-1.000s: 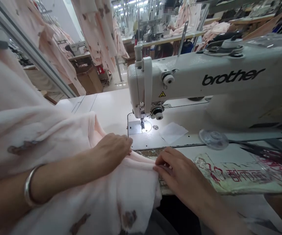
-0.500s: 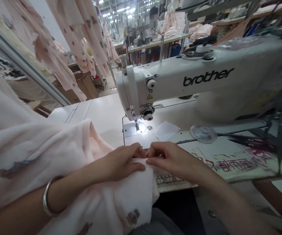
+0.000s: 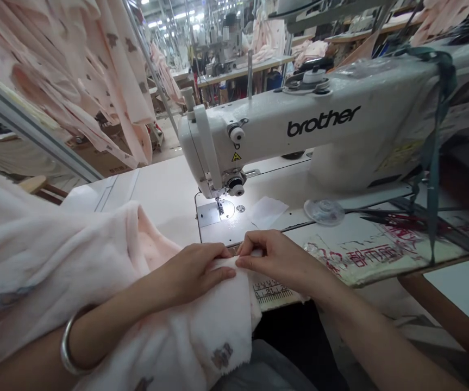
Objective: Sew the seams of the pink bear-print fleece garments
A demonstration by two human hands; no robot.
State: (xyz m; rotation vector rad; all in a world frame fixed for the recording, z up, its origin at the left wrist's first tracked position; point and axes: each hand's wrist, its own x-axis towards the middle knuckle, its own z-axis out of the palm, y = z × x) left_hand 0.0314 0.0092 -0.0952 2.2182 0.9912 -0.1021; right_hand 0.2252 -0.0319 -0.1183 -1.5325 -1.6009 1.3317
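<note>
Pale pink fleece (image 3: pixel 220 304) pinched at its upper edge, thumb against fingers, by my left hand (image 3: pixel 193 271) and right hand (image 3: pixel 279 263); fingertips close together. Fleece drapes below and left of my fingers, under my left forearm. Presser foot (image 3: pixel 220 207) beyond my fingertips, apart from fleece. Ruler strip (image 3: pixel 275 293) below my right fingers; white scrap (image 3: pixel 269 212) beyond them.

I've ceiling lights (image 3: pixel 184 15) at 11 o'clock, a bkgd table (image 3: pixel 242 73) at 12, a wdn stool (image 3: pixel 33 183) abt 9.
</note>
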